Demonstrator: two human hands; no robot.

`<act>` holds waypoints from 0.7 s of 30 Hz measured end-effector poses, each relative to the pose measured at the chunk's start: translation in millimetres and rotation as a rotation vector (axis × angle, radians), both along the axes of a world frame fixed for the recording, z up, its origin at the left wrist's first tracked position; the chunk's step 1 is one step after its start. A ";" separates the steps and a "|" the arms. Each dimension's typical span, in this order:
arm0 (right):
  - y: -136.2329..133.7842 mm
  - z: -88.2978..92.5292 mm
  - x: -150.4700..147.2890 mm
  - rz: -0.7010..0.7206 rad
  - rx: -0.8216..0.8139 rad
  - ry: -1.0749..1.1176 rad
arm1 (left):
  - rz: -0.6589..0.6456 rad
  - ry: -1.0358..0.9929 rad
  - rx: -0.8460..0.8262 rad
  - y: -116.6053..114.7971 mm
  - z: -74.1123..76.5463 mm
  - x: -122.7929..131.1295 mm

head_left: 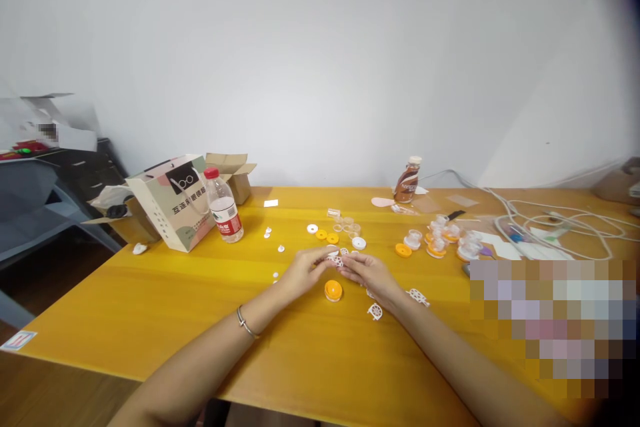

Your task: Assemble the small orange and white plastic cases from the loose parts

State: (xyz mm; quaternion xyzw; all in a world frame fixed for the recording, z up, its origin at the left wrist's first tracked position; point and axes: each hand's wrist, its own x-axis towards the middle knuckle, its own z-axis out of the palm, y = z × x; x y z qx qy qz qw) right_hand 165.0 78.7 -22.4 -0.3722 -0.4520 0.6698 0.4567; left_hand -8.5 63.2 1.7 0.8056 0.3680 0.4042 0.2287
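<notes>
Both my hands meet over the middle of the yellow table [150, 307]. My left hand [303, 271] and my right hand [373, 275] pinch together on a small white spoked plastic piece [336, 258] held between the fingertips. An orange round cap [333, 290] lies on the table just below the hands. More white spoked pieces, one [375, 311] and another [418, 296], lie by my right wrist. A metal bangle [245, 322] circles my left wrist.
A water bottle [223, 208] and a printed paper bag [176, 207] stand at the left, with a cardboard box [235, 173] behind. Orange and white caps [320, 232] and assembled clear cups [440, 240] lie beyond the hands. A brown drink bottle [408, 181] and white cables [550, 220] sit at the right.
</notes>
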 end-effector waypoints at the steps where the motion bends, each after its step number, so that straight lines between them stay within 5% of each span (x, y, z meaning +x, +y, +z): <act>1: -0.2 -0.3 0.2 0.010 0.001 0.000 | 0.006 0.007 -0.006 0.4 -0.2 -0.4; 15: 0.2 -2.7 1.9 0.070 0.004 0.014 | 0.020 0.107 0.103 5.4 -8.5 -7.3; 21: -1.1 -0.2 0.8 0.047 0.005 -0.005 | 0.032 0.293 0.344 4.1 -3.4 -9.8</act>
